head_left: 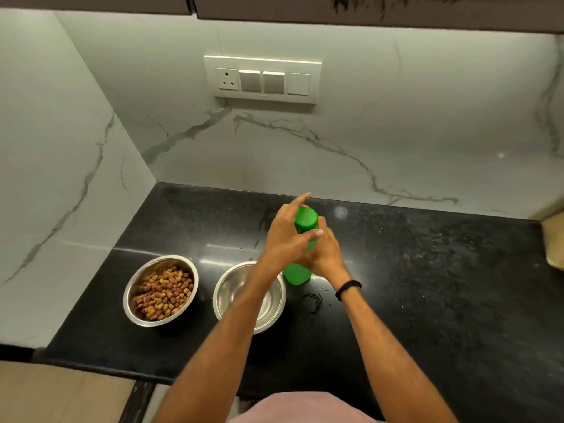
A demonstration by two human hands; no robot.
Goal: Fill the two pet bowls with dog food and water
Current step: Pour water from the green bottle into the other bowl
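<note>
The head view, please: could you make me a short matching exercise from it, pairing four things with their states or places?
Things:
1. left bowl
2. right bowl
3. green bottle
4. black band

States or places:
A. upright on the counter, cap on, both hands on it
B. holds brown kibble
C. on the right wrist
D. no kibble inside, partly hidden by the left forearm

Pairs: 1-B, 2-D, 3-A, 4-C

Kibble bowl (160, 290) left of perhaps-empty bowl (248, 297)
</note>
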